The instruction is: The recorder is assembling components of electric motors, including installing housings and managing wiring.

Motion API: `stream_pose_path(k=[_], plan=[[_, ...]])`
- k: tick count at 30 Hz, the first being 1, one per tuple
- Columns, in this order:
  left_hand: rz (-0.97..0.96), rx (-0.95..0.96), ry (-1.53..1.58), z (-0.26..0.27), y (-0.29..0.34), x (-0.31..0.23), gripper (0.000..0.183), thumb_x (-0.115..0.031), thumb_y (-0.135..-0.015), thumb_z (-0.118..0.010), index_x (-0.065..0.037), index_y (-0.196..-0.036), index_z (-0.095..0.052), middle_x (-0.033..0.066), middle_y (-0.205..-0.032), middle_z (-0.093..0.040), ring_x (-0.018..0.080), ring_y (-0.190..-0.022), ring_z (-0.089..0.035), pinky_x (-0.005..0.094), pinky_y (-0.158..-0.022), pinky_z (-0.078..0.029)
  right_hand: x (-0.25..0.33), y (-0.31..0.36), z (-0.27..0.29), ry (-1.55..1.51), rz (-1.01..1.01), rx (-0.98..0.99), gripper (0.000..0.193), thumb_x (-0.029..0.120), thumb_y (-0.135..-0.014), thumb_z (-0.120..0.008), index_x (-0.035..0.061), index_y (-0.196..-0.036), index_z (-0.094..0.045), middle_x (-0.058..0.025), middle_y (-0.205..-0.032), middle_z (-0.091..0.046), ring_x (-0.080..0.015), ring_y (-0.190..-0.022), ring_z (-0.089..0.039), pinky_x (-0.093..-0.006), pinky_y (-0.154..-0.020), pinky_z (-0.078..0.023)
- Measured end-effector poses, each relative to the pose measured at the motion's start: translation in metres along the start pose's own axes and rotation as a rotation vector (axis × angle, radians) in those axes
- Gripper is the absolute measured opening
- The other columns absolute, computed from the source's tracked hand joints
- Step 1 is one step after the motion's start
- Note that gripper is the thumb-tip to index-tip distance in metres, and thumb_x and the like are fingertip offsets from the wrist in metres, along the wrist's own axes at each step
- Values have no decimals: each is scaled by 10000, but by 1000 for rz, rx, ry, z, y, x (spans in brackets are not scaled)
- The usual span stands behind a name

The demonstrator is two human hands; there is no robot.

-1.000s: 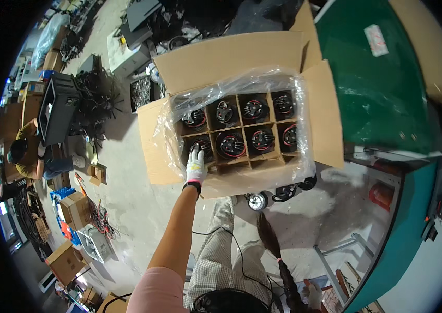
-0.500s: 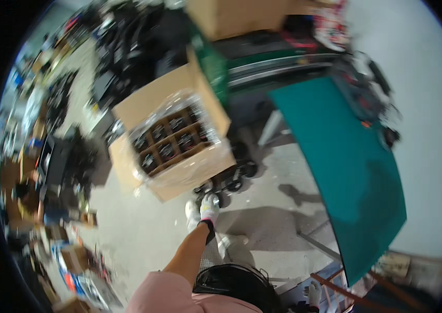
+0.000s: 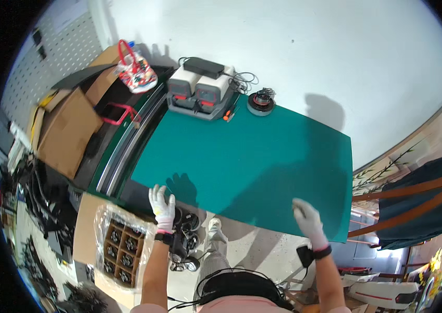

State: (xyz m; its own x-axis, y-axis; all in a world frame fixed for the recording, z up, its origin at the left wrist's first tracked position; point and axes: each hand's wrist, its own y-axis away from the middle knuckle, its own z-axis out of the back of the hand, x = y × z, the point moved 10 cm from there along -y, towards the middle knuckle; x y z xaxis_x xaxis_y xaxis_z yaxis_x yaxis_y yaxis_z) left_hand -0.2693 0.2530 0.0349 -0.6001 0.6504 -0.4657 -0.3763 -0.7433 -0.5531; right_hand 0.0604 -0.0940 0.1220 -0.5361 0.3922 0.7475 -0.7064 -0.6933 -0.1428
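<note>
We have both gloved hands over the near side of the green counter (image 3: 242, 151). Our left hand (image 3: 162, 207) is at the near left edge, empty, its fingers spread; our right hand (image 3: 308, 221) is well apart from it, over the near right part, fingers partly curled, and we cannot tell whether it grips anything. Nearest our left hand are the black wheels (image 3: 192, 242) just to the right of its wrist, lower down by the floor. The open carton (image 3: 86, 229), with round black parts (image 3: 127, 259) in its divided compartments, lies near and to the left of that hand, well apart from our right. At the far edge of the counter, well beyond both hands, we see a round black motor (image 3: 260, 104), with an orange-handled tool (image 3: 227, 115) to its left.
</note>
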Motion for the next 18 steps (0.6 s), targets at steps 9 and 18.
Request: stream_pose_path(k=[9,18], plan=[[165,777,-175,-167,-154,21,983,-548,-667,-695,-156,-1434,-221,184,-1497,-120,421,-1371,-62,570,-1087,-32,47,-312,-36,330,78,53,419,214,-798,-622,122,-1197,-533,-139,-1103,-592,-303,-1007,-590,-407,-865,-466],[168,1151,-340,-200,-142,16,1105,-617,-664,-660,-157,-1471,-61,200,-1509,69,414,-1378,87,618,-1043,82,-16,-453,-112,590,-303,8,810,467,-660,-718,155,-1329,-386,-161,-1287,-437,-372,-1090,-534,-447,-907,-449]])
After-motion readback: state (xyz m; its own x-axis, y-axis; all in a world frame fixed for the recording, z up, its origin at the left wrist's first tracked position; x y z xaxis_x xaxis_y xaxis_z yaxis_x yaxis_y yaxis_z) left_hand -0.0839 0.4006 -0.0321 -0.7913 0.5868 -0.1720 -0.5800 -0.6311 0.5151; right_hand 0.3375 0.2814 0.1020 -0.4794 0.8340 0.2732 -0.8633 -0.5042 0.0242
